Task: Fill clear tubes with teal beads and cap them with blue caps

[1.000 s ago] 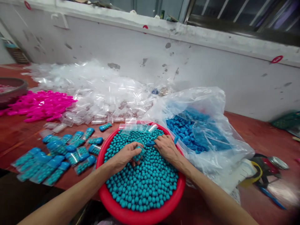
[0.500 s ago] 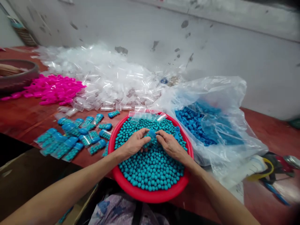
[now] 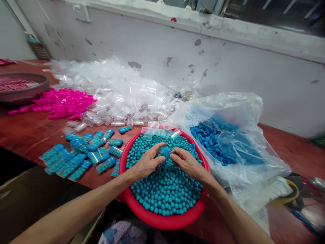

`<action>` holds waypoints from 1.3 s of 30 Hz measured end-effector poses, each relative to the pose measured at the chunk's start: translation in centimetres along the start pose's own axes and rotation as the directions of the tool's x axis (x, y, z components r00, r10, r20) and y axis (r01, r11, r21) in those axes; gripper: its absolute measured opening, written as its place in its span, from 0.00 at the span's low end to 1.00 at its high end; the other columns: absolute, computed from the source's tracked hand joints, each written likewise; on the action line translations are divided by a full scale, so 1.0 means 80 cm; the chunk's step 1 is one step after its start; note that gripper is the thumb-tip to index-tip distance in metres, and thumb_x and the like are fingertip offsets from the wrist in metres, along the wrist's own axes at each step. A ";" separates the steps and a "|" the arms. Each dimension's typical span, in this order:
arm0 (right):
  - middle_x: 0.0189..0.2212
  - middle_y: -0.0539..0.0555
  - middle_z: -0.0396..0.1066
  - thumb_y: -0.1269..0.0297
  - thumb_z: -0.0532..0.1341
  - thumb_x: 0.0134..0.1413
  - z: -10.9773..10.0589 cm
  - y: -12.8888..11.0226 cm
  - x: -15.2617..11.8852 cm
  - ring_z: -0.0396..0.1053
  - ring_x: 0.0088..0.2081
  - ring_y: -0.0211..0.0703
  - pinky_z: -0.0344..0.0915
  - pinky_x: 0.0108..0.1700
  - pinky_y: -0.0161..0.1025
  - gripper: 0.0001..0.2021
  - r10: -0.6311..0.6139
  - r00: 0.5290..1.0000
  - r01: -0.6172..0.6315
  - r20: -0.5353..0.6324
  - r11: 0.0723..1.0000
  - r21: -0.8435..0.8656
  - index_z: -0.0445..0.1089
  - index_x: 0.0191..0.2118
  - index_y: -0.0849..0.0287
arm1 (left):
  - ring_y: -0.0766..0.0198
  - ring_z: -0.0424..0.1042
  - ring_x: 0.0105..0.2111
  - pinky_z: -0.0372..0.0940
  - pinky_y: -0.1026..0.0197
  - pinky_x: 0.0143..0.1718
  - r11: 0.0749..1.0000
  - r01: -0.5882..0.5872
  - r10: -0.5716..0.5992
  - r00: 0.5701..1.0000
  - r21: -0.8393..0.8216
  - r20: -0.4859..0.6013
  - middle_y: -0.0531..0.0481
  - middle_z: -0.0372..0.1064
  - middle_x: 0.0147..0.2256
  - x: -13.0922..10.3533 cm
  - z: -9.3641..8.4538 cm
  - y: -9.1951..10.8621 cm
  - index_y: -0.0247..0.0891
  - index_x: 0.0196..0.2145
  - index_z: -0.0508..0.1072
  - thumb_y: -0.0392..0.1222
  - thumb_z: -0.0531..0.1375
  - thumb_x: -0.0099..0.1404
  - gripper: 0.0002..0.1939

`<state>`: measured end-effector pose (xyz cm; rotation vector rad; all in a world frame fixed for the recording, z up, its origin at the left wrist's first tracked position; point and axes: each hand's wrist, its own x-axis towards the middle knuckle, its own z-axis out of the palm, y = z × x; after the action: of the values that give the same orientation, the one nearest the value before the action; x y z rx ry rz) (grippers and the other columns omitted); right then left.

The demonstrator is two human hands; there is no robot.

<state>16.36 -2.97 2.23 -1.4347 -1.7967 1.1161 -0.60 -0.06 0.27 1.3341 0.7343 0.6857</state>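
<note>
Above the turquoise beads (image 3: 165, 200) that fill a red basin (image 3: 162, 222), my left hand (image 3: 147, 162) is closed around a small clear tube with a blue cap (image 3: 165, 152). The fingers of my right hand (image 3: 187, 162) pinch at its capped end; they partly hide the tube. A loose blue cap (image 3: 193, 148) lies on the beads beside my right hand. Several clear empty tubes (image 3: 154, 133) rest at the basin's far edge. To the left, several bead-filled tubes with blue caps (image 3: 76, 164) lie on the red table.
Behind the basin is a large heap of clear tubes (image 3: 127, 91). Pink caps (image 3: 66, 103) are piled at the left, near a dark bowl (image 3: 27, 95) of pink beads. An open plastic bag (image 3: 254, 118) of blue caps (image 3: 210, 139) stands right of the basin. A wall backs the table.
The view has tilted upward, so the table and basin sit lower in the picture and the bowl's pink beads show. Both hands stay at the blue-capped tube with little change.
</note>
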 end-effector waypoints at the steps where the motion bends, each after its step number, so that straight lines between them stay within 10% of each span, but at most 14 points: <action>1: 0.19 0.43 0.52 0.63 0.51 0.55 -0.002 -0.001 -0.001 0.51 0.23 0.32 0.50 0.24 0.31 0.09 -0.012 1.000 0.012 0.013 1.000 -0.004 0.58 0.25 0.58 | 0.76 0.56 0.20 0.56 0.74 0.17 1.000 -0.009 0.009 1.000 -0.013 -0.002 0.55 0.60 0.30 -0.001 0.001 0.000 0.41 0.52 0.57 0.38 0.55 0.57 0.23; 14: 0.16 0.42 0.54 0.57 0.51 0.53 0.013 -0.001 -0.005 0.51 0.17 0.31 0.49 0.19 0.30 0.11 0.119 0.992 -0.124 0.033 0.964 0.237 0.58 0.26 0.57 | 0.73 0.55 0.19 0.56 0.70 0.18 0.996 0.039 -0.036 0.999 0.074 -0.037 0.55 0.59 0.30 -0.008 0.004 -0.001 0.43 0.51 0.57 0.40 0.52 0.59 0.21; 20: 0.15 0.41 0.49 0.62 0.54 0.51 0.017 -0.002 -0.004 0.47 0.17 0.29 0.45 0.17 0.29 0.10 0.116 0.993 -0.115 0.008 0.971 0.211 0.57 0.23 0.58 | 0.69 0.59 0.27 0.58 0.66 0.31 0.953 -0.140 0.165 0.983 0.269 -0.074 0.54 0.62 0.31 -0.010 0.005 0.000 0.39 0.42 0.66 0.34 0.52 0.57 0.13; 28: 0.20 0.44 0.59 0.57 0.59 0.48 0.006 -0.001 -0.010 0.60 0.21 0.32 0.60 0.21 0.30 0.14 0.167 0.984 -0.172 0.066 0.766 0.619 0.60 0.38 0.59 | 0.74 0.61 0.16 0.52 0.73 0.12 0.999 0.033 -0.033 0.999 0.014 0.007 0.57 0.60 0.26 -0.007 0.000 0.000 0.41 0.45 0.56 0.42 0.51 0.59 0.15; 34: 0.19 0.44 0.62 0.62 0.60 0.44 0.001 -0.006 0.005 0.64 0.20 0.34 0.62 0.23 0.33 0.10 0.131 0.964 -0.028 -0.231 0.916 0.400 0.63 0.33 0.59 | 0.78 0.56 0.14 0.56 0.74 0.12 0.999 0.034 -0.034 0.999 -0.011 0.026 0.59 0.59 0.26 -0.007 0.005 0.000 0.42 0.42 0.56 0.40 0.52 0.58 0.14; 39: 0.29 0.49 0.67 0.61 0.56 0.49 0.006 -0.006 0.006 0.66 0.29 0.38 0.63 0.26 0.34 0.10 0.065 0.987 -0.030 -0.144 0.972 0.232 0.67 0.36 0.59 | 0.77 0.57 0.14 0.53 0.72 0.11 0.998 0.069 -0.069 0.997 0.003 -0.024 0.56 0.61 0.29 -0.005 0.006 0.002 0.40 0.46 0.53 0.41 0.51 0.58 0.18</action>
<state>15.61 -2.66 2.37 -1.3902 -1.4840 1.1640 -0.50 -0.65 0.46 1.2998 0.7976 0.6458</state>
